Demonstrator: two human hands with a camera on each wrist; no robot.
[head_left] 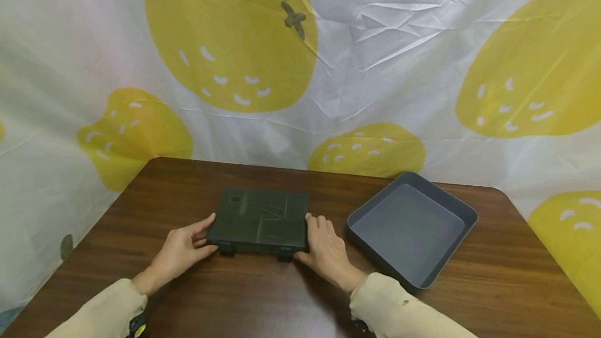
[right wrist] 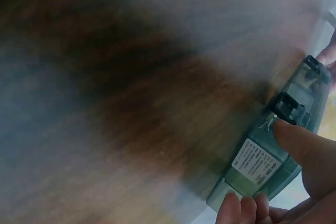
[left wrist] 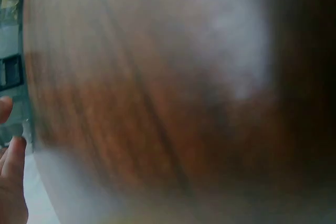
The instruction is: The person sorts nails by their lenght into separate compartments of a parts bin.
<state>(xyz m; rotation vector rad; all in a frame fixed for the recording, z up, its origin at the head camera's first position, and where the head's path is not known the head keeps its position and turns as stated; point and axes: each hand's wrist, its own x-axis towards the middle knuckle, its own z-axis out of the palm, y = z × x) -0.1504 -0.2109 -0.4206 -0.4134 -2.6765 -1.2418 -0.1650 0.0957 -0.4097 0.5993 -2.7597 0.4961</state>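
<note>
A flat dark green plastic case point(head_left: 263, 218) with two front latches is at the middle of the table, its lid closed. My left hand point(head_left: 178, 248) holds its left end, the thumb at the front corner and the fingers along the side. At the right end, my right hand point(head_left: 327, 250) grips it with the thumb at the front corner. The right wrist view shows a white printed label point(right wrist: 256, 162) on the case, near the right hand's point(right wrist: 310, 171) fingers. Only a strip of the case point(left wrist: 11, 40) and a few left fingers point(left wrist: 14, 161) enter the left wrist view.
To the right of the case lies a grey square tray point(head_left: 413, 228), turned cornerwise on the brown wooden table point(head_left: 235, 296). A white cloth with yellow fruit prints point(head_left: 230, 30) hangs behind the table's back edge.
</note>
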